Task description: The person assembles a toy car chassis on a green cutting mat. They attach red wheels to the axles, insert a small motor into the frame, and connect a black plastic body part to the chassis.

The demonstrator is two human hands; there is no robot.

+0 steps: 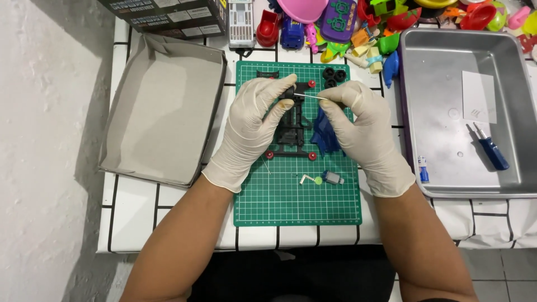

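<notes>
Nearest the person, on the lower part of the green cutting mat (279, 207), lie a small grey motor (334, 178), a yellow-green gear (318, 180) and a little white bent piece (305, 179), close together and apart from both hands. Above them, in the middle of the mat, sits the black toy car chassis (292, 134) with small red rollers at its corners. The gloved left hand (249, 131) rests over the chassis's left side, its fingertips pressed together on a black part at the upper end. The gloved right hand (358, 126) pinches a thin metal axle (311, 97) between thumb and forefinger, the rod's free end touching the part the left hand grips. A blue plastic body piece (323, 134) lies just under the right palm. Farther up, black tyres (334, 75) rest at the mat's top edge. To the left stands an open cardboard lid (162, 106); to the right, a metal tray (447, 112) holding a blue-handled screwdriver (491, 148). A heap of coloured plastic toys (358, 28) lies beyond.
</notes>
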